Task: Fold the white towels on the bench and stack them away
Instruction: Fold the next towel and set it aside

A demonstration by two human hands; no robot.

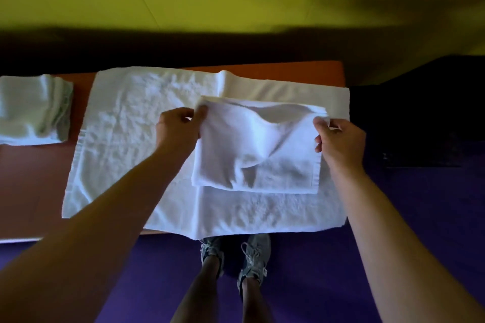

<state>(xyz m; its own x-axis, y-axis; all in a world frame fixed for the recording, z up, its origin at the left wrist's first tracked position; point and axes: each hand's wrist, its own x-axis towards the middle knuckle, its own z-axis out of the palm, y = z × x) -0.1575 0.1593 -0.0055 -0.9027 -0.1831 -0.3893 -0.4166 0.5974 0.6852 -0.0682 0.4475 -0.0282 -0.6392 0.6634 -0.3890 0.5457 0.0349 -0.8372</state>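
My left hand [178, 126] and right hand [338, 139] pinched the small folded white terry towel's [257, 155] far corners above the large spread white towel [126, 139], near the orange bench's [34, 178] right edge.

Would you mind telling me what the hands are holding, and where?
Both hold the small white towel by its far corners: left hand one, right hand the other.

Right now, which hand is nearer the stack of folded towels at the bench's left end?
Left. The left hand pinches the small towel's left corner, well right of the folded stack. The right hand grips the opposite corner, farther off still.
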